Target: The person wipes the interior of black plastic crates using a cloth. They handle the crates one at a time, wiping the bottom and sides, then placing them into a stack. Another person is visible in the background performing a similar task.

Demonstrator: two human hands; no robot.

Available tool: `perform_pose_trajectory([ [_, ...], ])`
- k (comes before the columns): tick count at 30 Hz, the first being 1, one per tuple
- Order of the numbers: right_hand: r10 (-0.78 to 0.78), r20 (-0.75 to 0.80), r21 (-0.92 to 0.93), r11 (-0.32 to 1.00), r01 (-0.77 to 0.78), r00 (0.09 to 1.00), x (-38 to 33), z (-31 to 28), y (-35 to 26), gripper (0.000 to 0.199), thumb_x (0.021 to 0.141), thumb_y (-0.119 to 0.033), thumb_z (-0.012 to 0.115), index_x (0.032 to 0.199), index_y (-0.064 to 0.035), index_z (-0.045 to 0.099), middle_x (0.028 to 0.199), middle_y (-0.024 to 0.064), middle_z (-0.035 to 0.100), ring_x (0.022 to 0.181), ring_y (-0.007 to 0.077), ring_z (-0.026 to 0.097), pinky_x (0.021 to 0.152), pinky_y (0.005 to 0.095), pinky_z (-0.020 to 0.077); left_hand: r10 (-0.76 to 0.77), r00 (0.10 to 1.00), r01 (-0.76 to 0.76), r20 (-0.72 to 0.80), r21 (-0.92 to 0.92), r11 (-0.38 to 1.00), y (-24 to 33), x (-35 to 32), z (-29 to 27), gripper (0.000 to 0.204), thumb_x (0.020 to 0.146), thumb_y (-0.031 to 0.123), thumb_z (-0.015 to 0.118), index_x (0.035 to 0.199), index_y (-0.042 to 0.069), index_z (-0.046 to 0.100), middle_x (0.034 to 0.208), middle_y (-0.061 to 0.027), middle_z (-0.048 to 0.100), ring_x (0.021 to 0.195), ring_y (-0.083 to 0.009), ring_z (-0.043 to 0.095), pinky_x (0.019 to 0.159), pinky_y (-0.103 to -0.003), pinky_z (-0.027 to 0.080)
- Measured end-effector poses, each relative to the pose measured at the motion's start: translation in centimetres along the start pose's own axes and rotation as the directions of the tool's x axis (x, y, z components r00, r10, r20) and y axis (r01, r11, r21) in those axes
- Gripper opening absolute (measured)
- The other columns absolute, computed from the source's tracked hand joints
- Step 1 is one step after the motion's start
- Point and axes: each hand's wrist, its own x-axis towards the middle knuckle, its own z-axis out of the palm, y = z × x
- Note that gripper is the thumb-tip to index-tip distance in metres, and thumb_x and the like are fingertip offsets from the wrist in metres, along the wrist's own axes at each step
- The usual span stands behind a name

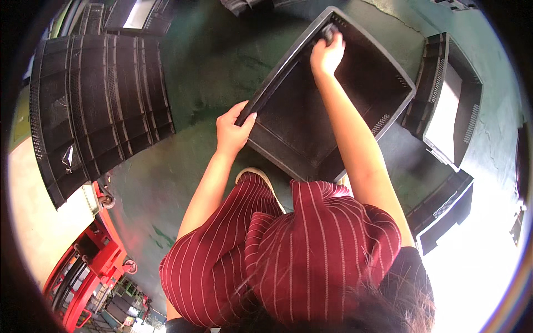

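A black plastic crate (pixel 294 125) with a grey rim is tilted in front of my knees, its hollow side facing me. My left hand (pixel 233 126) is wrapped round its left rim, thumb on the inner side. Reaching into the crate, my right hand (pixel 327 54) is closed on a small dark grey bunched thing (pixel 328 34), possibly a rag, near the far corner. That thing is blurred and partly covered by my fingers.
Stacked black crates (pixel 105 105) stand to the left. At the right lie another black crate (pixel 438 100) with a bright white inside and a further dark crate (pixel 444 208). A red wheeled cart (pixel 97 261) is at the lower left. The floor (pixel 194 72) is dark green.
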Motion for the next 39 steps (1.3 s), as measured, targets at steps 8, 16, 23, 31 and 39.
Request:
perform_pose_trajectory([
  [8,0.655,0.264,0.415,0.585,-0.697,0.707,4.0,1.1,-0.2,0.025,0.072,-0.003,0.047,0.094,0.0037,0.056,0.087,0.0144,0.060,0.078,0.0242,0.060,0.071,0.0320,0.0472,0.116,0.988,-0.152,0.099,0.692,0.706,4.5,1.4,2.4,0.060,0.065,0.028,0.069,0.107,-0.002,0.038,0.110,-0.0187,0.042,0.091,-0.0372,0.051,0.072,-0.041,0.044],
  [16,-0.247,0.199,0.460,0.878,0.132,0.948,4.2,-3.2,-8.8,0.022,0.075,-0.006,0.053,0.095,0.0027,0.056,0.081,0.0053,0.060,0.074,0.0105,0.053,0.071,0.0235,0.0425,0.125,0.991,-0.130,0.056,0.668,0.733,3.8,1.0,1.7,0.052,0.068,0.021,0.066,0.106,-0.003,0.039,0.101,-0.0189,0.047,0.090,-0.0356,0.051,0.073,-0.039,0.044],
  [23,-0.574,0.013,0.006,0.819,0.574,0.819,11.7,-10.0,-7.3,0.024,0.068,-0.008,0.057,0.092,-0.0046,0.059,0.087,0.0134,0.056,0.081,0.0269,0.056,0.072,0.0325,0.0442,0.022,0.918,0.073,-0.396,0.223,0.972,3.1,-3.8,1.5,0.048,0.074,0.021,0.064,0.108,-0.002,0.038,0.109,-0.0180,0.043,0.096,-0.0303,0.049,0.077,-0.038,0.042],
  [31,0.148,0.731,-0.219,0.976,0.023,0.666,14.9,-15.7,-0.5,0.028,0.074,-0.012,0.048,0.098,0.0005,0.055,0.078,0.0058,0.057,0.072,0.0117,0.052,0.068,0.0256,0.0423,-0.639,0.762,0.526,0.108,-0.679,0.512,0.2,-8.4,3.4,0.039,0.081,0.032,0.049,0.105,0.002,0.048,0.106,-0.0121,0.052,0.099,-0.0254,0.048,0.087,-0.038,0.037],
  [39,-0.386,0.736,0.159,0.897,0.412,0.557,2.1,-17.0,-4.8,0.028,0.063,-0.004,0.056,0.091,-0.0062,0.057,0.087,0.0106,0.052,0.079,0.0287,0.055,0.068,0.0317,0.0452,-0.290,0.929,0.285,-0.228,-0.056,0.957,16.6,-2.6,-14.8,0.027,0.072,0.025,0.062,0.087,0.003,0.057,0.078,0.0013,0.054,0.071,-0.0072,0.048,0.068,-0.020,0.037],
])
